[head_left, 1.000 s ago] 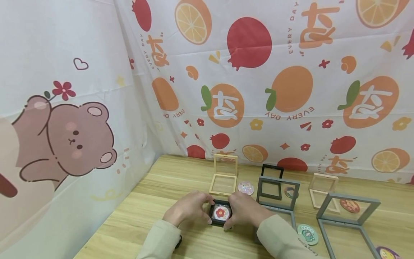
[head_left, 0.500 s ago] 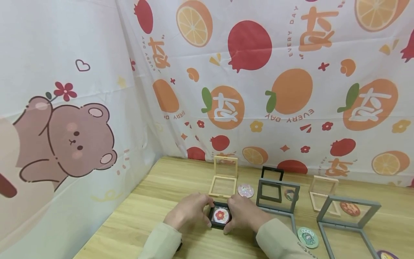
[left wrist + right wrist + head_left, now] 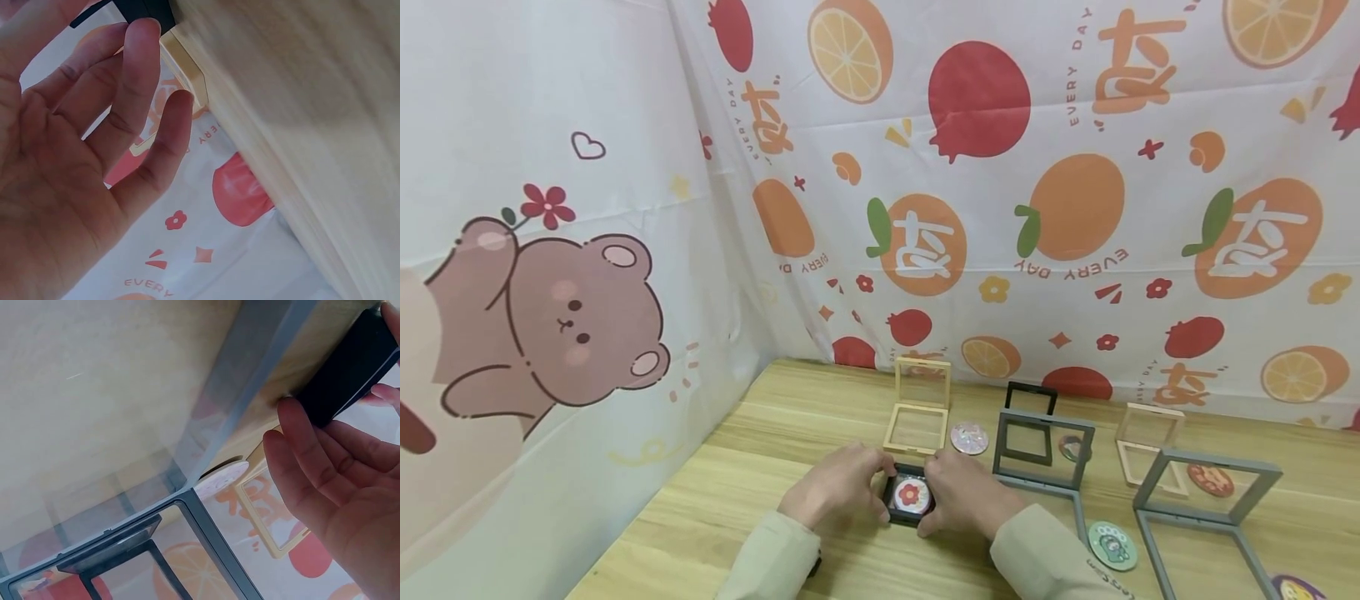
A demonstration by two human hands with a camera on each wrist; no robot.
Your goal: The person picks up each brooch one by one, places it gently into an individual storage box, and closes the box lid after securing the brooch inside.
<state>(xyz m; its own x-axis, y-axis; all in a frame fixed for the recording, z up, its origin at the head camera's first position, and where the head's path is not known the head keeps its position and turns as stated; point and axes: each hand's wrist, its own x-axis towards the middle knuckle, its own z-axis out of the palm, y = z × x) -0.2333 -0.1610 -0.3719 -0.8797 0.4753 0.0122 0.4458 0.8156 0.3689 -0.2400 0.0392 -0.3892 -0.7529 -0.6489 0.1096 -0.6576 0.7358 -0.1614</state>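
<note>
A small square black display frame [image 3: 902, 517] lies on the wooden table in front of me in the head view. In it shows a round white badge [image 3: 912, 495] with a red flower. My left hand [image 3: 841, 485] grips the frame's left side, thumb at the near corner and fingers at the far one. On the opposite side my right hand [image 3: 972, 494] holds it in the same way. The right wrist view shows the black frame [image 3: 351, 370] edge-on, with fingertips against it. Only a dark corner of the frame [image 3: 149, 11] appears in the left wrist view.
Behind the hands stands an unfolded yellow frame [image 3: 917, 451] beside a glittery pink badge [image 3: 970, 437]. Rightward are grey frames [image 3: 1082, 454] [image 3: 1206, 525], a black frame [image 3: 1052, 388], a pale frame [image 3: 1155, 408], and a green badge [image 3: 1112, 546]. A patterned cloth [image 3: 1075, 100] hangs behind.
</note>
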